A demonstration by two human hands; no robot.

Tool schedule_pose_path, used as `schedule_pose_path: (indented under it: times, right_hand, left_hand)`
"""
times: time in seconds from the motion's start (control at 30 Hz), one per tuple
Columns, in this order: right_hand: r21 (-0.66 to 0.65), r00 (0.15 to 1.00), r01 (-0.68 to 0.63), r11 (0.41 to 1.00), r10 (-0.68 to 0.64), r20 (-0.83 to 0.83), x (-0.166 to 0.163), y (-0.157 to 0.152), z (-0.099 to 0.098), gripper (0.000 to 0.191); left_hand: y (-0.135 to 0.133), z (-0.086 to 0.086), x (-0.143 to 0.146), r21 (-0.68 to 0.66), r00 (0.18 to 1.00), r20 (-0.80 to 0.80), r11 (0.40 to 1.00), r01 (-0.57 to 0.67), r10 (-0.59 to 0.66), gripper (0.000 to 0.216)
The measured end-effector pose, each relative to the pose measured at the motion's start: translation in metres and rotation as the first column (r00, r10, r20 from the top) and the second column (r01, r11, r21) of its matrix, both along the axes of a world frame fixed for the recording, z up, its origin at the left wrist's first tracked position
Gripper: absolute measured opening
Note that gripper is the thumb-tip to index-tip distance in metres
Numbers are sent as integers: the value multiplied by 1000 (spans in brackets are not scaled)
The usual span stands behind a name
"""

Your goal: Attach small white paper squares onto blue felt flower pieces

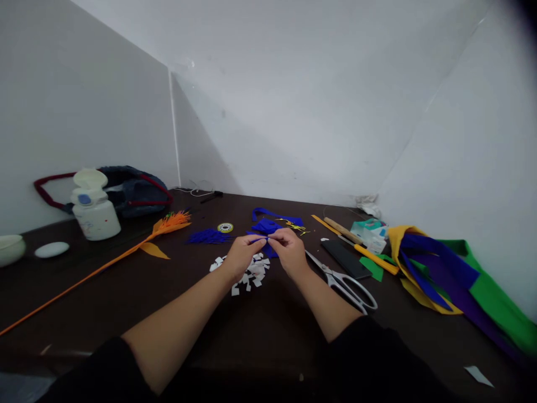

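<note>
My left hand (242,254) and my right hand (288,249) meet at the middle of the dark table. Both are closed in a pinch, thumb against fingers, on a small blue paper strip (267,238), most of it hidden by the fingertips. Just behind them lie blue paper pieces (268,225) and a few thin yellow bits (297,226). Small white paper scraps (257,272) are scattered under my left hand. A bunch of blue fringed strips (208,237) rests to its left, with a small tape roll (225,228) behind. Scissors (342,282) lie right of my right hand.
An orange paper flower (168,224) on a long stem crosses the left side. Behind it stand a white bottle (96,215) and a dark bag (140,193). To the right are a black phone-like slab (344,258), a yellow cutter (376,258) and folded coloured paper (444,268).
</note>
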State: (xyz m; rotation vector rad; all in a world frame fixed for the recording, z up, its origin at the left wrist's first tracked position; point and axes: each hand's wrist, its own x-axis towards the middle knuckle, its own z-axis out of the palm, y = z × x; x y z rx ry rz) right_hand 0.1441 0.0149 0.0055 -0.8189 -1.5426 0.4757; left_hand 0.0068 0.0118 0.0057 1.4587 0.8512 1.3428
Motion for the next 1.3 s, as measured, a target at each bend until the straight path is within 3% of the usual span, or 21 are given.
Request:
schedule_pose_path:
  times: [0.2,0.4,0.77,1.0,1.3]
  right_hand:
    - [102,989,55,993,-68,133,4,-2,4,6]
    - [135,985,44,990,-65,158,2,-5,5,4]
    - [135,983,17,991,-41,180,0,-8,4,13]
    - [58,995,12,998,-18,96,-5,-5,2,17]
    - [203,983,26,979,-62,173,-1,-5,3,13]
  left_hand:
    - [1,2,0,-20,998,-62,999,-31,29,22]
    - [2,2,-4,7,994,-105,1000,-26,27,17]
    - [4,0,-3,-54,1000,14,998,14,-14,16]
    - [1,6,-5,72,991,-121,996,-53,61,15]
    - [-2,9,-6,93,981,-188,995,-32,49,16]
